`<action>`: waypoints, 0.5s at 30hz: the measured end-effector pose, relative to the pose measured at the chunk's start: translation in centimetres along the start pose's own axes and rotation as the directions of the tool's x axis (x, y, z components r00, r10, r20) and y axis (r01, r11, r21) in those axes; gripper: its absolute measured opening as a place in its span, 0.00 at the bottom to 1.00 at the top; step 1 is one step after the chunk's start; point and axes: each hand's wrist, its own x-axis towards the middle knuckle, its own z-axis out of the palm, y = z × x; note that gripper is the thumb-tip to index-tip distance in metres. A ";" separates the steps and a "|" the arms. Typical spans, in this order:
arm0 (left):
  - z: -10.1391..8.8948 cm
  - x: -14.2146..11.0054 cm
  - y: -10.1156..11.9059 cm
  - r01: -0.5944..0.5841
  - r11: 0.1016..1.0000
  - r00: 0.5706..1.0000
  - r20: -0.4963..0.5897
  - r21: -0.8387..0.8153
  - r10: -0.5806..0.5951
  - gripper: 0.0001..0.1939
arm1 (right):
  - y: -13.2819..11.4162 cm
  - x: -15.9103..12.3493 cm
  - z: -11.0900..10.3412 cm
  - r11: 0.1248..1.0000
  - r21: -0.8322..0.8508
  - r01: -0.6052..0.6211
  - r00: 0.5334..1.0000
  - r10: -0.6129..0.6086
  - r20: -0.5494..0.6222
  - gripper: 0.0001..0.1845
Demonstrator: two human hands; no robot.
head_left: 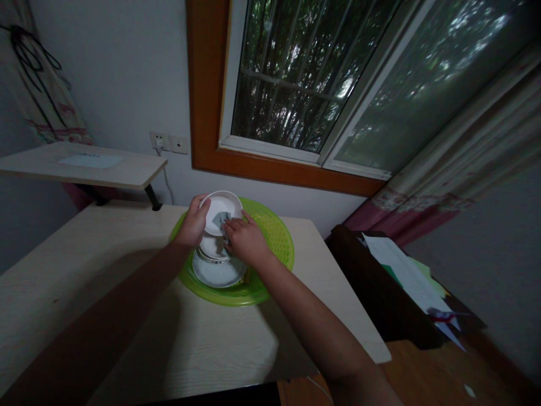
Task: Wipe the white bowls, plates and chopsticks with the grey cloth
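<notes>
My left hand grips the rim of a white bowl, which is tilted toward me above the other dishes. Fingers of my right hand press a grey cloth against the inside of this bowl. Below it sits another white bowl, partly covered by the raised one. That lower bowl rests on a white plate with a patterned rim. All the dishes are in a round green plastic basket with a perforated surface. A small yellowish item shows beside the plate, too little of it visible to name.
The basket stands on a pale wooden table. At the left, a raised shelf carries a sheet of paper. A window is behind. Papers lie on dark furniture at the right.
</notes>
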 end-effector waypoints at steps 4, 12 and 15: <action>-0.1 -0.1 0.1 0.004 0.999 1.000 -0.008 -0.036 -0.005 0.16 | 0.0 -0.2 0.0 0.993 -0.060 -0.097 0.991 0.090 -0.099 0.22; -0.3 0.2 -0.4 0.001 1.000 1.000 0.006 -0.010 -0.001 0.18 | -0.1 -0.6 0.7 0.982 -0.044 -0.183 0.978 0.177 -0.108 0.28; -0.2 0.1 -0.3 0.002 0.999 1.000 0.000 -0.038 -0.002 0.17 | 0.0 -0.6 0.6 0.978 -0.026 -0.205 0.977 0.203 -0.058 0.30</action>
